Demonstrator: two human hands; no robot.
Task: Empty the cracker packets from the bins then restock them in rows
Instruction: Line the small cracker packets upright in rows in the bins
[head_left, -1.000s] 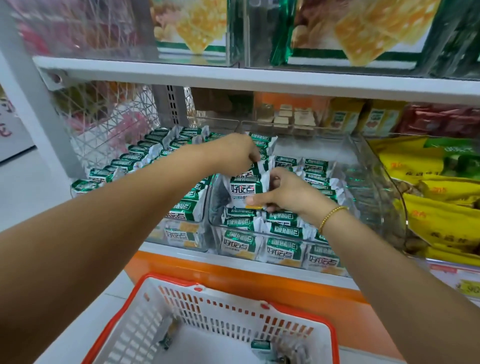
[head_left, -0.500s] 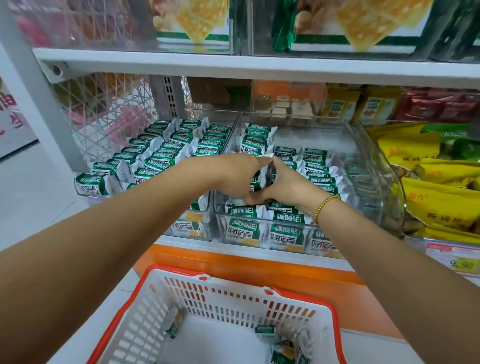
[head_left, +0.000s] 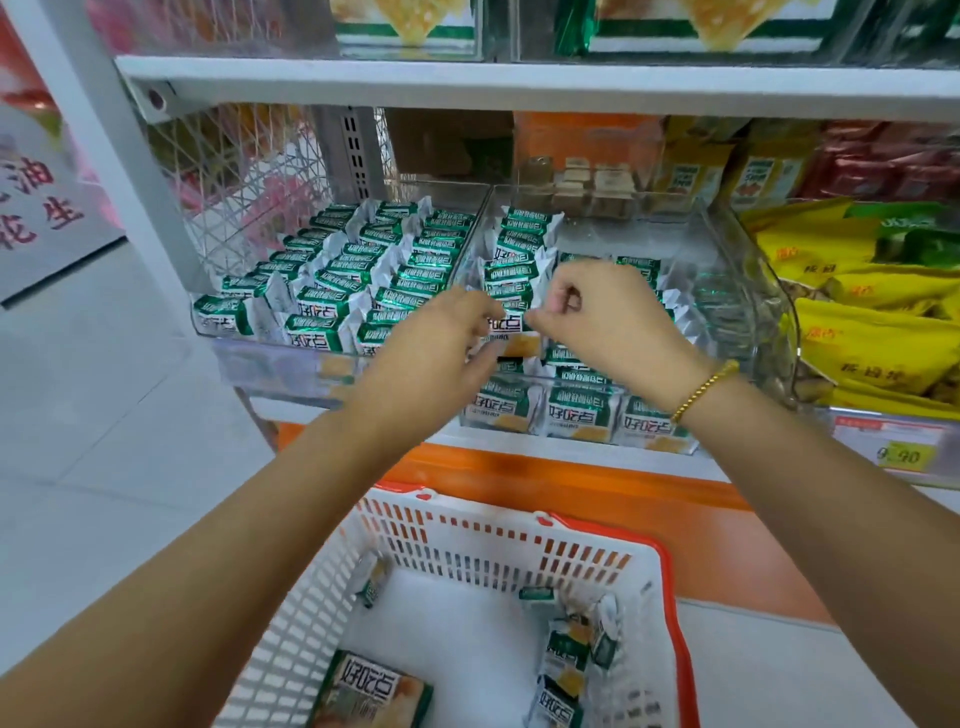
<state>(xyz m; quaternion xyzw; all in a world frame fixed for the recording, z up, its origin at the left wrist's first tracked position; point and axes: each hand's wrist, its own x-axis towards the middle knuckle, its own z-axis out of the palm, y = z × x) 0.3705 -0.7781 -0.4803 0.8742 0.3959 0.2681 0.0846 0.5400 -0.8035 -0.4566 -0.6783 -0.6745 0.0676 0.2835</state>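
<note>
Parted now after meeting knuckle to knuckle half a second ago, my hands work over the right bin (head_left: 748, 291), with restocking, by my reading, well under way. My left hand (head_left: 436, 358) grips one packet (head_left: 511, 332) between fingers and thumb above the bin's near left row. My right hand (head_left: 597, 317) is curled at the packet's crimped edge, though I cannot tell whether it pinches. The left bin (head_left: 249, 358) sits full in tidy rows; the right bin's far end shows bare clear plastic. Next, the packet needs standing upright, tucked against its neighbours. Wrappers look slick, crinkly and pillow-shaped. A few lie loose in the slotted white basket (head_left: 467, 540) below.
</note>
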